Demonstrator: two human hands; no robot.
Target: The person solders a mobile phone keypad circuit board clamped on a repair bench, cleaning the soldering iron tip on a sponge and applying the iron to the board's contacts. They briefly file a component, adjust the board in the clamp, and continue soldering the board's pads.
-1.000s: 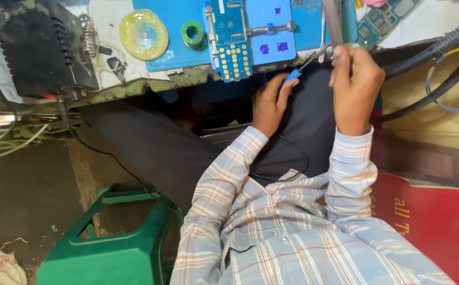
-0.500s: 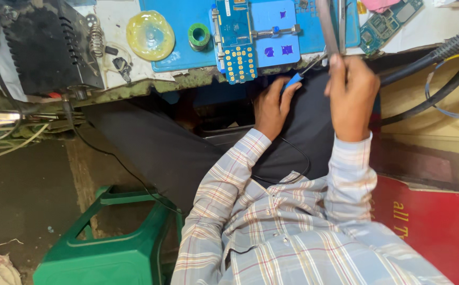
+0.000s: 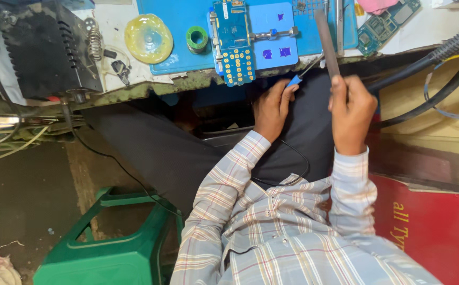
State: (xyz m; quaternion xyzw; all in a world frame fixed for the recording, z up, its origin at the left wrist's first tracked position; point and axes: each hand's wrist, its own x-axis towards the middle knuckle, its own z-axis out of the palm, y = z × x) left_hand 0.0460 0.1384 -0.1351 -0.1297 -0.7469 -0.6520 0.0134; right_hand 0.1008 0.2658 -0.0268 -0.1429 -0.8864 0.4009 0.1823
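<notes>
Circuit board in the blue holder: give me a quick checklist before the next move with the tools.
1. Circuit board seated in the blue holder on the blue mat: ok, it lies flat in the clamp.
2. Left hand has the blue-handled tool: ok, tip points toward the bench edge.
3. Right hand grips the flat dark tool: ok, held upright over the mat.
4. Tool tips touching the board: not ok, both are off to its right.
5. Solder spool within reach: ok, beside the board.
6. Black hoses clear of right hand: cannot tell, they run close behind it.
</notes>
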